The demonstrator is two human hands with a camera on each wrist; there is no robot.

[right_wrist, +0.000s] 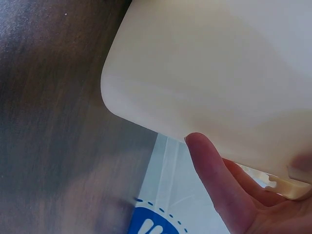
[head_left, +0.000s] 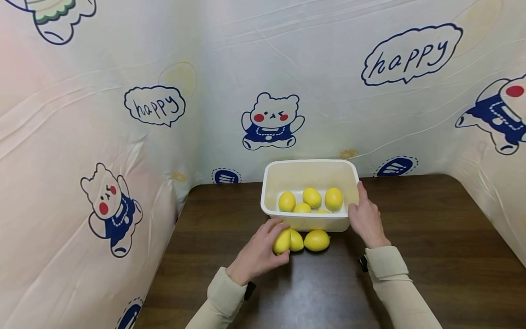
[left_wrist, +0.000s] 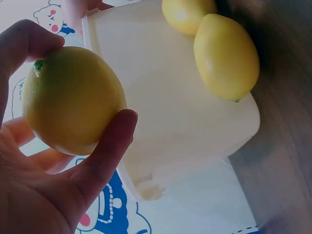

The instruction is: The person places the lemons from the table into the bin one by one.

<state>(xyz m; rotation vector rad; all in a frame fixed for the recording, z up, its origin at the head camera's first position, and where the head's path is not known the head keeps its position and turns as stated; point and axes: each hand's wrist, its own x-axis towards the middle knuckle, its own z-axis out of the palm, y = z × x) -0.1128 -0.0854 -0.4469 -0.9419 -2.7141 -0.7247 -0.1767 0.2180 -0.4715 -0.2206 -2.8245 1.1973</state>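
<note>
My left hand (head_left: 258,252) holds a yellow lemon (left_wrist: 73,102) between thumb and fingers, in front of the white plastic bin's left front corner. Beside it on the table lie two more lemons, one partly behind the held lemon (head_left: 297,240) and a larger-looking lemon (head_left: 317,241) to its right. My right hand (head_left: 367,220) grips the right side of the bin (head_left: 316,224), with its thumb (right_wrist: 207,168) on the wall near the front corner and its fingers along the side. Several lemons (head_left: 312,198) lie inside the bin, the front ones partly hidden by its wall.
The bin stands at the back of a dark brown wooden table (head_left: 431,256). A pale cloth (head_left: 222,114) printed with bears and "happy" bubbles hangs behind the table and along both sides.
</note>
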